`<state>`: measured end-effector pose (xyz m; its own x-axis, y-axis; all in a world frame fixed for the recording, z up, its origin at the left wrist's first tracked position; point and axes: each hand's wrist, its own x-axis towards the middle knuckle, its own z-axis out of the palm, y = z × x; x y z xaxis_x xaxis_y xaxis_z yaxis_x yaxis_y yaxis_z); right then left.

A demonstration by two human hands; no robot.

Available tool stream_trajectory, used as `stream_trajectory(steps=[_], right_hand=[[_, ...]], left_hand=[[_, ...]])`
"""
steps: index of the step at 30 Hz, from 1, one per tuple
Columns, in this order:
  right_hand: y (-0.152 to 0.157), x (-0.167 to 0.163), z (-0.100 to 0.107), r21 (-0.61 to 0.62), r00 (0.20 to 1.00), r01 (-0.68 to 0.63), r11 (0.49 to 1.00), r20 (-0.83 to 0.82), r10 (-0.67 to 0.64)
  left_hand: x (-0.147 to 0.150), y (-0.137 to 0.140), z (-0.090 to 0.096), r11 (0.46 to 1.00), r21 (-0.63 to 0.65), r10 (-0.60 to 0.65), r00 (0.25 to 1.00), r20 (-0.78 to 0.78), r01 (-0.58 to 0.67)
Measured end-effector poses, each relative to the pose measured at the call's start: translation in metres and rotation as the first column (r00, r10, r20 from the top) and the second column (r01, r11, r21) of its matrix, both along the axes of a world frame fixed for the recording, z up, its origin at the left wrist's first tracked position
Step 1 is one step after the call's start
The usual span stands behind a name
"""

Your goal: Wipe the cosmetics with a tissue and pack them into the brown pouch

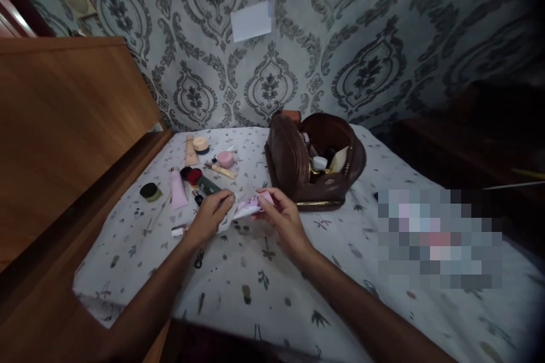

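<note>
My right hand (283,218) holds a pink-and-white tube (249,207) above the cloth, its fingers closed around the pink end. Close to the tube's other end, my left hand (212,214) is closed on a thin white piece that looks like a wipe or tissue (225,223). Just beyond that hand lie a dark grey-green tube (208,185) and a small black-capped bottle (197,198). Part of a white stick-like item (177,231) shows beside my left wrist. A brown bag (289,153) stands open behind my right hand, with several cosmetics inside.
A pink tube (177,190), a green jar (150,191), a beige tube (191,151), a cream jar (201,145) and a pink jar (225,159) lie at the left. A wooden panel (76,136) borders that side. Blurred-out items (438,238) lie at the right.
</note>
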<state>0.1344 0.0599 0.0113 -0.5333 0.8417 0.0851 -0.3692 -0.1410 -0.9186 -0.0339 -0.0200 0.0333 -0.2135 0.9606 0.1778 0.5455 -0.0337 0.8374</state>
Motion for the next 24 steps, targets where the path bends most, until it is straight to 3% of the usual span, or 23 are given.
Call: stream_trajectory(steps=[4,10,16,18,21,24], right_hand=[[-0.003,-0.001,-0.001,0.006,0.999,-0.047,0.999,0.014,0.047],[-0.006,-0.003,-0.010,0.233,0.989,-0.014,0.972,0.144,-0.021],[-0.003,-0.002,-0.009,0.207,0.972,0.069,0.976,0.206,-0.112],[-0.001,0.000,-0.006,0.184,0.970,0.083,0.980,0.209,-0.121],[0.002,0.002,-0.003,0.151,0.969,0.121,0.981,0.195,-0.150],[0.004,0.004,0.001,0.102,0.975,0.137,0.985,0.161,-0.152]], left_hand=[[0.008,-0.006,0.007,0.997,0.070,0.034,0.964,-0.263,-0.017],[0.025,-0.011,0.003,0.980,0.177,-0.006,0.896,-0.444,0.095],[0.028,-0.012,0.002,0.994,-0.024,-0.086,0.625,-0.776,0.106],[0.023,-0.011,0.004,0.994,-0.087,-0.111,0.595,-0.796,0.070],[0.014,-0.011,0.007,0.993,-0.116,-0.113,0.646,-0.755,0.039],[0.007,-0.010,0.008,0.992,-0.092,-0.121,0.816,-0.566,0.083]])
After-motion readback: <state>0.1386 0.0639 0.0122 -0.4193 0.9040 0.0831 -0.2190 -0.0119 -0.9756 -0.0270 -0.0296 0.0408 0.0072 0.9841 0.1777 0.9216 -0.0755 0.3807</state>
